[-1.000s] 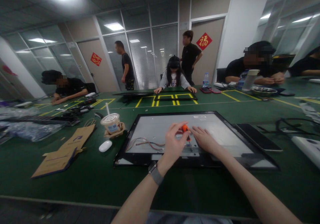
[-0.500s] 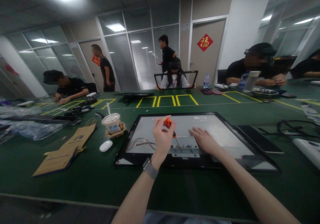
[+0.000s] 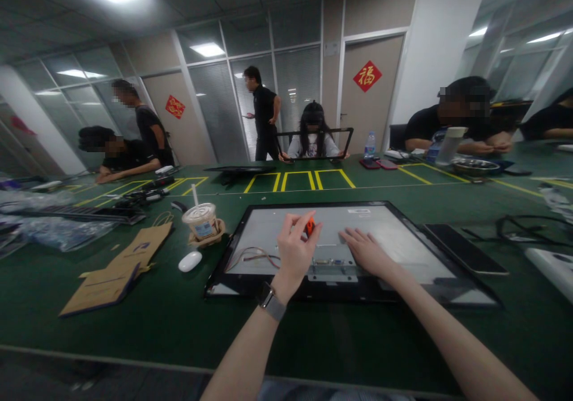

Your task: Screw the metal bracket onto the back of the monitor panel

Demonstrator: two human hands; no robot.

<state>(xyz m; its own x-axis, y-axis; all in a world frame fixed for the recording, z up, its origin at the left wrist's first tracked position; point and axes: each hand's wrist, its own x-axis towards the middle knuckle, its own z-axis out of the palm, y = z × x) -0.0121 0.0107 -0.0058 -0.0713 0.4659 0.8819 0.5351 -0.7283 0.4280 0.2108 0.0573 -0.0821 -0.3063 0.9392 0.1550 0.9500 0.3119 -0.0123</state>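
Observation:
A large display panel (image 3: pixel 286 222) with a black frame lies back side up before me, a metal bracket with ports (image 3: pixel 332 265) near its front edge. My left hand (image 3: pixel 295 252), with a watch on its wrist, is closed round the orange handle of a screwdriver (image 3: pixel 310 227) above the panel. The screwdriver's shaft is hidden behind my hand. Thin cables (image 3: pixel 253 255) run over the panel left of this hand. My right hand (image 3: pixel 364 250) lies flat on the panel's back, right of the bracket, fingers stretched out.
Left of the panel are a drink cup (image 3: pixel 200 222) with a straw, a white mouse (image 3: pixel 190 261) and a brown paper bag (image 3: pixel 120 270). A black slab (image 3: pixel 465 249) and a black cable (image 3: pixel 514 228) lie to the right. Across the table a person (image 3: pixel 313 138) holds a black frame.
My left hand has shifted slightly right and down with the screwdriver, whose shaft has gone out of sight. My right hand stays put. Two standing people have moved left in the background.

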